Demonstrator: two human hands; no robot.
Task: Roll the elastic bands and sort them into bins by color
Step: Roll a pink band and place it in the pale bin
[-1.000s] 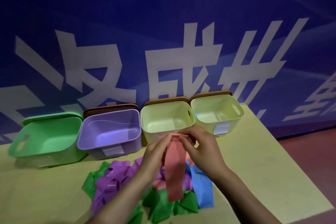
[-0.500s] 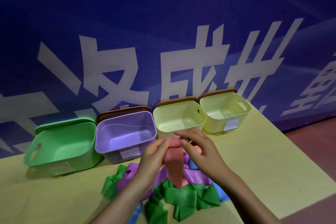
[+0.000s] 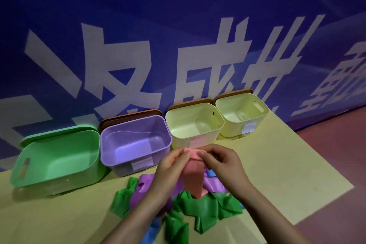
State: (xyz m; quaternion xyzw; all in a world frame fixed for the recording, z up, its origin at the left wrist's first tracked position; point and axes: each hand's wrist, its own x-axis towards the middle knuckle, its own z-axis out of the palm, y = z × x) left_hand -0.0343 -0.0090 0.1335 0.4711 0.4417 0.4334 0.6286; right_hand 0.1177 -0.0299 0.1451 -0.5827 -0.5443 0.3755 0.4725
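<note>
Yellow tabletop [image 3: 277, 164] is carrying four bins against a blue banner. Left hand [image 3: 170, 172] and right hand [image 3: 223, 166] are pinching the pink band's [image 3: 193, 178] rolled top above the pile of bands [image 3: 198, 206]. Forearms are hiding part of that pile.

We see a dim scene with a blue-violet cast. The wall [image 3: 178, 16] darkens towards its upper corners. Soft light falls from above the bins [image 3: 136, 140], whose shadows pool at their bases on the table [image 3: 277, 164]. Straight lines bow near the edges, and everything looks slightly soft.
</note>
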